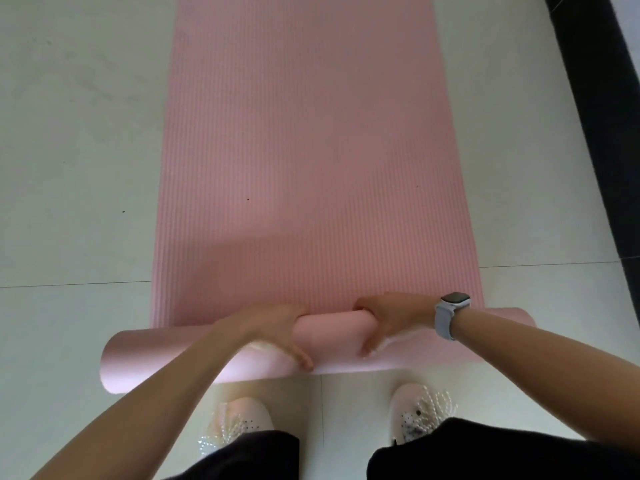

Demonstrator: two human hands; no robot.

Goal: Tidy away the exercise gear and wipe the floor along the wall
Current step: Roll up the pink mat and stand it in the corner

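I see a pale tiled floor [69, 168] filling the frame; a pink mat [311, 133] lies down its centre, my two shoes [242, 420] at bottom.

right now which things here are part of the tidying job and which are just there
Part of the job:
- pink mat, near end rolled
- left hand and right hand, both on the roll
- floor

Just there:
- watch on the right wrist
- shoes
- dark strip at the right edge
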